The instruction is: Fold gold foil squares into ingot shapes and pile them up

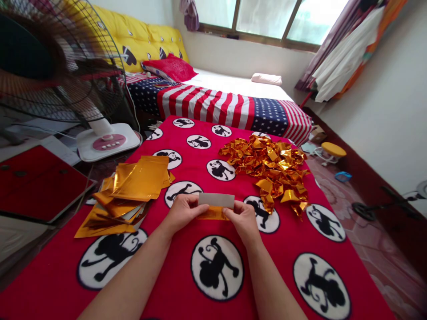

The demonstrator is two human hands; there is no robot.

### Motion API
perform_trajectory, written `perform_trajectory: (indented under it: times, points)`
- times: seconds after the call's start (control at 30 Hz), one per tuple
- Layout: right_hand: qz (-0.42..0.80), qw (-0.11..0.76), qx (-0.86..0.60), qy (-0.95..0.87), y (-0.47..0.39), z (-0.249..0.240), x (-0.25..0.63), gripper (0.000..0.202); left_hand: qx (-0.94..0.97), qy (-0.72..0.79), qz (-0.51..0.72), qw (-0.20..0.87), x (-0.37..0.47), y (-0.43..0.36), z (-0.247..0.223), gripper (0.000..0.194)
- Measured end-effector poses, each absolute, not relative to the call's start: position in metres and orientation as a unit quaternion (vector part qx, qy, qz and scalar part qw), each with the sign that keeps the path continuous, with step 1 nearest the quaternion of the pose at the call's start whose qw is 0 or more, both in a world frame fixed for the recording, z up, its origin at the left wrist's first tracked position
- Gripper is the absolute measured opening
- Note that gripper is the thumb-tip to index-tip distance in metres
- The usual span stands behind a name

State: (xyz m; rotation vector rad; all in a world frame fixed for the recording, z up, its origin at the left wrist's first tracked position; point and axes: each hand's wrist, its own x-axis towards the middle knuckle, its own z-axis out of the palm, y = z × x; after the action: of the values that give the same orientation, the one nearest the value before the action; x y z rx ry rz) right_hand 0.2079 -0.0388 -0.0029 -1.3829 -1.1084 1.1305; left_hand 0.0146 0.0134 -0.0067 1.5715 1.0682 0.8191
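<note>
Foil sheet (pixel 216 201): pinched at both ends, betw. the two hands, at the near-centre of the monkey-print cloth (pixel 167 275); part-folded, w/ a grey band on the far side & a gold strip on the near side. The two-ended grip prob. kept the crease straight & the strip from springing open.

L hand (pixel 183 212): thumb & fingers closed narrowly on the sheet's L end, thumb on top near the fold; fingertips partly hidden.

R hand (pixel 245 220): thumb & fingers closed likewise on the R end, approx. mirroring the L; fingers under the sheet n/v.

Flat foil sheets (pixel 142 178): overlapping in a loose, fanned pile, L of the hands; the spread edges prob. made single sheets easy to lift, w/in reach of the L hand.

Folded foil pieces (pixel 270 164): heaped beyond & R of the R hand, apart from the flat pile, presumably so that the two kinds did not mix.

Forearms: bare, entering from the lower edge & converging toward the sheet; wrists close to the cloth, hands angled inward, palms partly down. The symmetry prob. gave equal tension at both ends. Elbows n/v.

Fan (pixel 106 138): stood past the cloth's L side; blades blurred, i.e. apparently spinning.
</note>
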Motion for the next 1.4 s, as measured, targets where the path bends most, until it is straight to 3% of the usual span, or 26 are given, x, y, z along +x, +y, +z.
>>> perform_trajectory:
  times: [0.13, 0.4, 0.8, 1.4]
  points:
    - [0.463, 0.487, -0.583, -0.457, -0.039, -0.001, 0.211, 0.019, 0.665, 0.451, 0.334, 0.493, 0.012, 0.016, -0.007, 0.039]
    - [0.469, 0.482, -0.580, -0.460, -0.041, 0.004, 0.214, 0.021, 0.636, 0.469, 0.356, 0.499, 0.014, 0.015, -0.004, 0.034]
    - [0.483, 0.567, -0.538, -0.396, -0.040, -0.008, 0.207, 0.037, 0.635, 0.459, 0.365, 0.502, 0.013, 0.015, -0.007, 0.031]
    - [0.440, 0.565, -0.571, -0.401, -0.040, -0.009, 0.213, 0.034, 0.617, 0.476, 0.399, 0.484, 0.012, 0.015, -0.008, 0.027]
